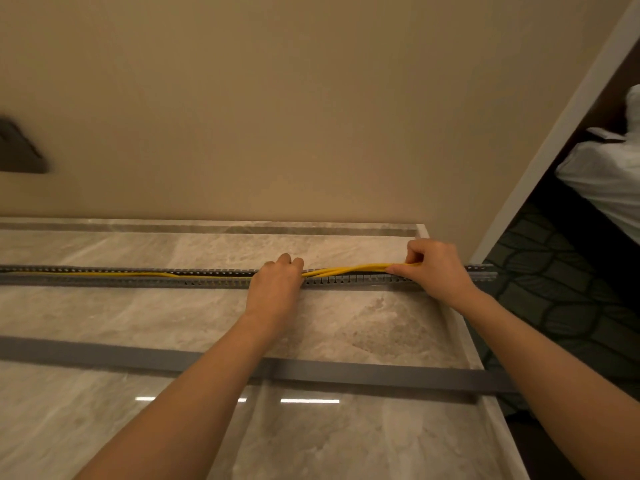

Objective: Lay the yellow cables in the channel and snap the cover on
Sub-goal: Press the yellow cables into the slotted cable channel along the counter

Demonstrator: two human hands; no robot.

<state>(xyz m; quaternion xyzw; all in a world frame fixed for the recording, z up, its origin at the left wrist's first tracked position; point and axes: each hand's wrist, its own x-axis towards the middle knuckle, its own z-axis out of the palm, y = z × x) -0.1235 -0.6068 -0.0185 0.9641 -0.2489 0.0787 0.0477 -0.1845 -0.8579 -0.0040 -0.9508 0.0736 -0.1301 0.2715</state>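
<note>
Channel (104,278), grey and slotted, lies lengthwise across the marble counter (346,320), near the wall (277,116). I see the cables (346,270) seated flat in its left stretch; to the right they rise out of it in a shallow arc between my 2 hands. My left hand (275,289) rests palm down on the channel, fingers curled over the cables where they leave it; I cannot tell whether it grips them. My right hand (434,268) pinches the raised bundle between thumb and fingers, just above the channel's right end. The cover (381,374), a plain grey strip, lies apart, nearer me, parallel to the channel, passing under both forearms.
</note>
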